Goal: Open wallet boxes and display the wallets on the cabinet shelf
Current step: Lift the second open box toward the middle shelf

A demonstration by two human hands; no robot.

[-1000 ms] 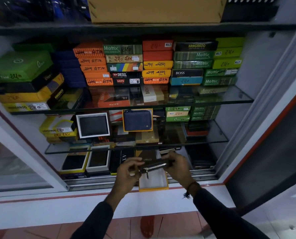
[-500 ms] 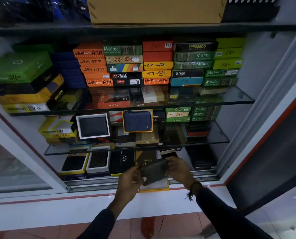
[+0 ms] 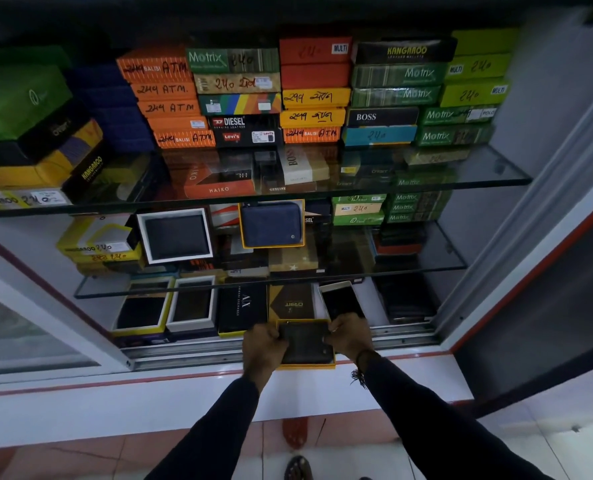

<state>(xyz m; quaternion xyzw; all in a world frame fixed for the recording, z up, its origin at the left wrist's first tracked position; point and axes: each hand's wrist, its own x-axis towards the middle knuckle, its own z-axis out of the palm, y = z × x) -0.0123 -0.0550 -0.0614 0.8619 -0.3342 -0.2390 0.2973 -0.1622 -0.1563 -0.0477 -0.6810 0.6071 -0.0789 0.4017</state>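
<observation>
While both hands hold it, dark flat leather wallet (image 3: 305,342) sits inside open yellow-edged box (image 3: 306,366) at front of bottom cabinet shelf (image 3: 406,336). My left hand (image 3: 263,348) grips wallet's left side, fingers curled tight. My right hand (image 3: 350,334) grips its right top corner, thumb on top. Box sits w/ front edge over shelf's metal track. Just behind: brown-and-gold lid (image 3: 292,301). Left of it: black AX box (image 3: 242,308), then 2 open white-rimmed boxes (image 3: 170,308) w/ dark wallets. Blue zip wallet (image 3: 272,224) stands on glass shelf above.

Glass shelf (image 3: 496,174), stacked wallet boxes (image 3: 316,95) on it
</observation>
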